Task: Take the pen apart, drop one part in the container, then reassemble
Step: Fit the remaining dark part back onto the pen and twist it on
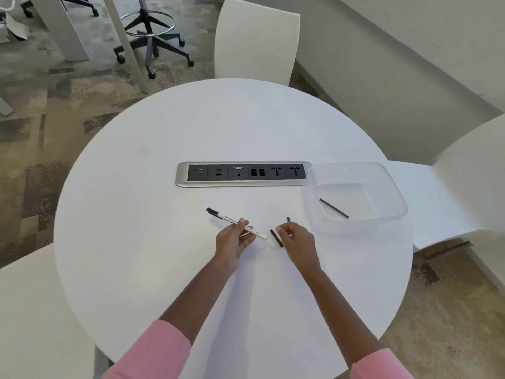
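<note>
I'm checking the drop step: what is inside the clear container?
A single thin black rod lies slanted on the floor of the clear container. The see-through walls hide nothing else.

Observed both forearms (196, 294) bare, extended from the near edge toward the table's centre, converging. Found left hand (232, 240) turned palm-up, thumb and fingertips pinching pen barrel (226, 218) toward its right end. Found right hand (297, 239) just right of it, knuckles up, fingers curled inward; small dark speck (291, 235) among them, hold unconfirmed.
</note>
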`<state>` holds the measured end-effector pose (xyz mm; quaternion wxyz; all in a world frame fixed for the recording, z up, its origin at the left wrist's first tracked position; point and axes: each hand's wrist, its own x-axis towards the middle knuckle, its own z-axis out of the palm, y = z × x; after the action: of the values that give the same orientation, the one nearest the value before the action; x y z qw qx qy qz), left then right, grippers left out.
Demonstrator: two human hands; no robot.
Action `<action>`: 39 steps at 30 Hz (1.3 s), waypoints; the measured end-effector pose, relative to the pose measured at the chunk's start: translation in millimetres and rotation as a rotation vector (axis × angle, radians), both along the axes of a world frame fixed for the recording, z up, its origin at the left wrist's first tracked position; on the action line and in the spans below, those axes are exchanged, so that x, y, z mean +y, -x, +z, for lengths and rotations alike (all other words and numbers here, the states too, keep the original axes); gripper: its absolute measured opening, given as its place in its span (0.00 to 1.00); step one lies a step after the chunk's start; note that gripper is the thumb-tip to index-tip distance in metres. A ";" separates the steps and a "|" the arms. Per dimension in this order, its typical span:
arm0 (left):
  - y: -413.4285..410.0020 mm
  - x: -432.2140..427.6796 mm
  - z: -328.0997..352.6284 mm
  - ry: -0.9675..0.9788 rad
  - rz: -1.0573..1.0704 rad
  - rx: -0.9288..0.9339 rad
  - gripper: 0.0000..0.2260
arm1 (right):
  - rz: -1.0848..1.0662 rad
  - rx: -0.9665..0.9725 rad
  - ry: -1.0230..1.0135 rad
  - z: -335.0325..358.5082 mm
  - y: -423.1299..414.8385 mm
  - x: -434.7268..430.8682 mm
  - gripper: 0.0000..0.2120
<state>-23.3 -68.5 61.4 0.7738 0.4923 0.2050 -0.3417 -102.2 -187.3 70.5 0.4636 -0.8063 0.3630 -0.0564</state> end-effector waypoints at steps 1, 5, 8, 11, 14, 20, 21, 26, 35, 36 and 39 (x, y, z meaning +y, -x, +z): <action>-1.2 0.8 0.2 0.018 0.025 0.023 0.09 | -0.012 0.030 0.056 -2.4 1.1 -4.1 0.07; -4.2 3.4 0.2 0.072 0.090 0.080 0.09 | -0.014 0.167 0.206 -10.2 4.0 -15.2 0.08; -4.7 4.1 -1.1 0.090 0.110 0.116 0.08 | 0.012 0.235 0.234 -12.7 6.3 -16.8 0.11; -4.0 5.0 -2.3 0.110 0.126 0.147 0.08 | 0.043 0.277 0.280 -14.2 7.4 -15.2 0.15; -3.4 6.0 -1.9 0.146 0.136 0.171 0.08 | 0.052 0.299 0.324 -15.7 6.3 -15.5 0.17; -3.9 6.7 2.1 0.187 0.203 0.240 0.06 | -0.098 0.157 0.008 -5.0 5.3 -17.9 0.12; -3.4 6.6 3.1 0.194 0.209 0.249 0.06 | -0.132 0.100 -0.093 -0.3 4.8 -16.9 0.11; -1.0 3.1 8.0 0.229 0.247 0.297 0.06 | -0.194 -0.206 -0.475 21.6 1.9 -7.8 0.06; 3.2 -2.9 14.2 0.279 0.265 0.350 0.06 | -0.244 -0.467 -0.669 42.8 -1.5 8.3 0.07; 3.8 -3.4 15.0 0.282 0.263 0.355 0.06 | -0.245 -0.478 -0.679 43.4 -1.4 8.7 0.08; 5.5 -3.9 16.4 0.289 0.266 0.369 0.05 | -0.239 -0.495 -0.694 44.6 -2.1 9.3 0.08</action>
<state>-28.8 -72.4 77.8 0.8237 0.2751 0.3544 -0.3466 -100.1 -178.0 115.0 0.7699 -0.5176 0.3292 -0.1758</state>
